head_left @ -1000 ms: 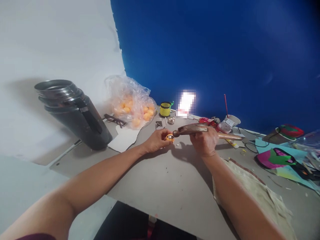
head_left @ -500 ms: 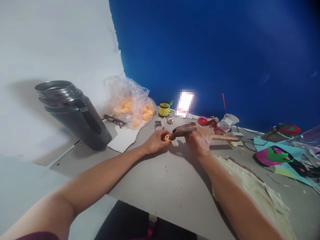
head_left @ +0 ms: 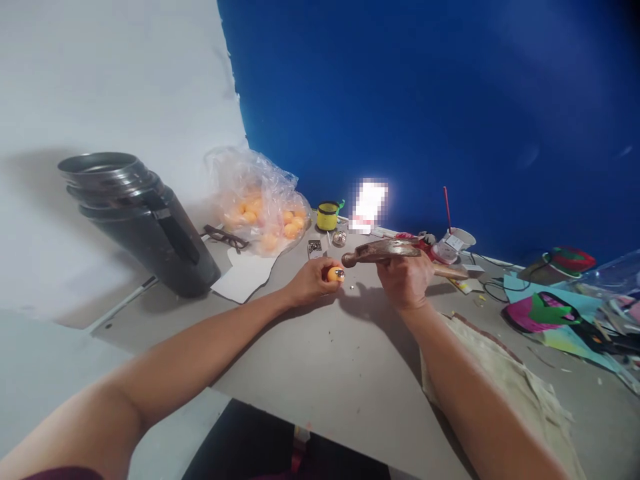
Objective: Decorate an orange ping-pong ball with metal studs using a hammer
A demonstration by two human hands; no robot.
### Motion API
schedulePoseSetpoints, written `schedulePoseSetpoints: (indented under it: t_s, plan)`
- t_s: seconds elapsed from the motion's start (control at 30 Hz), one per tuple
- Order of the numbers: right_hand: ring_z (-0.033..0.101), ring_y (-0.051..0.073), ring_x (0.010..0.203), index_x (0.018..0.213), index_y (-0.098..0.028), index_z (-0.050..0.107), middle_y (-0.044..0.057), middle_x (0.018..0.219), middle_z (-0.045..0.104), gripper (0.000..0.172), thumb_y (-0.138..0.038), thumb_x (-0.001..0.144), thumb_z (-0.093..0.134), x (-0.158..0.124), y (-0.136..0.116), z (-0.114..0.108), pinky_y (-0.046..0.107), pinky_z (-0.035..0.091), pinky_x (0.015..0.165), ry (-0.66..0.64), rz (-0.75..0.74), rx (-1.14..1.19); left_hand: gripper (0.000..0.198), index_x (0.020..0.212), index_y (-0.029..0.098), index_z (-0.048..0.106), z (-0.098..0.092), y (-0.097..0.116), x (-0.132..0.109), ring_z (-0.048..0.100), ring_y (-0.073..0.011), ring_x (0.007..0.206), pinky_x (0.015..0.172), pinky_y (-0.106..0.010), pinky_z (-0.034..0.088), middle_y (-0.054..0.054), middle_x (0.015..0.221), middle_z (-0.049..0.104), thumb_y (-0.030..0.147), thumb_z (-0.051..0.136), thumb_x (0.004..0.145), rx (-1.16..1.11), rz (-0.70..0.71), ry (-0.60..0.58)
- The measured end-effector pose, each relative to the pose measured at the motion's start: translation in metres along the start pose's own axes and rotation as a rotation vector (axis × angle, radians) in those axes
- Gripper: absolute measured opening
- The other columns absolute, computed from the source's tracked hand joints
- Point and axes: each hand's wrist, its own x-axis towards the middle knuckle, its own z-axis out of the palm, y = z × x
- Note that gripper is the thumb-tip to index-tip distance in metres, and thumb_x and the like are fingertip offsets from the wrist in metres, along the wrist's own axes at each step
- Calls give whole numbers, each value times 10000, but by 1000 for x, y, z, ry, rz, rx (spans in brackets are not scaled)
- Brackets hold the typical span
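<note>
My left hand pinches a small orange ball that rests on the grey table; a shiny metal piece sits on top of the ball. My right hand is closed around a rusty hammer near its head. The wooden handle sticks out to the right. The hammer's face hangs just above and to the right of the ball, a small gap apart.
A clear plastic bag of orange balls lies behind my left hand, beside a black cylinder and dark glasses. A yellow cup, a white cup, coloured paper pieces and a beige cloth lie around.
The hammer head came down onto the ball half a second ago and has now lifted a little above it. My left hand has kept its hold on the ball.
</note>
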Motion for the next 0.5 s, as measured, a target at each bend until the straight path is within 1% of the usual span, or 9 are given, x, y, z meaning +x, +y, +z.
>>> schedulePoseSetpoints:
  t_s: [0.07, 0.13, 0.27, 0.3, 0.4, 0.43, 0.5]
  plan:
    - [584, 228, 733, 810, -173, 760, 91, 727, 670, 184, -235, 876, 600, 0, -1, -1, 327, 372, 707, -95, -37, 10, 210, 902, 156, 703, 0, 0, 0, 563, -137, 718, 670, -253, 441, 3, 794, 630, 233, 675, 707, -38, -6, -18]
    - [596, 232, 759, 838, -172, 769, 98, 748, 681, 187, -239, 879, 599, 0, -2, -2, 326, 375, 718, -148, -35, 15, 228, 921, 157, 691, 1, 0, 0, 568, -137, 727, 680, -254, 447, 5, 807, 628, 237, 680, 707, -79, -12, -21]
    - [614, 265, 804, 839, -155, 773, 130, 784, 697, 232, -265, 890, 575, 2, -2, -5, 348, 388, 750, -120, 79, -26, 272, 957, 165, 667, 2, -3, 0, 564, -132, 713, 670, -254, 443, 10, 815, 621, 235, 700, 696, -111, -14, -10]
    - [613, 264, 793, 835, -155, 773, 128, 775, 696, 227, -262, 884, 578, 2, -2, -5, 349, 387, 744, -133, 72, -26, 271, 951, 166, 664, 3, -3, 0, 561, -130, 705, 665, -254, 441, 10, 810, 620, 234, 705, 692, -114, -17, -11]
    - [606, 246, 755, 834, -171, 770, 102, 735, 679, 194, -246, 868, 594, 1, -3, -3, 335, 374, 712, -182, -13, 4, 261, 939, 167, 660, 3, -5, 0, 545, -124, 681, 650, -253, 434, 15, 782, 612, 233, 714, 693, -126, -30, -24]
    - [605, 243, 753, 834, -176, 769, 96, 732, 675, 191, -247, 871, 595, 1, -2, -3, 332, 372, 711, -172, -21, 8, 267, 948, 167, 660, 3, -5, 0, 543, -124, 678, 647, -253, 434, 17, 778, 611, 234, 717, 696, -135, -33, -30]
    - [605, 245, 760, 831, -175, 766, 97, 737, 672, 200, -260, 881, 592, 0, -1, -1, 333, 378, 719, -102, 6, -5, 294, 982, 169, 662, 3, -5, 0, 557, -128, 694, 649, -252, 439, 14, 797, 621, 233, 724, 701, -152, -26, -39]
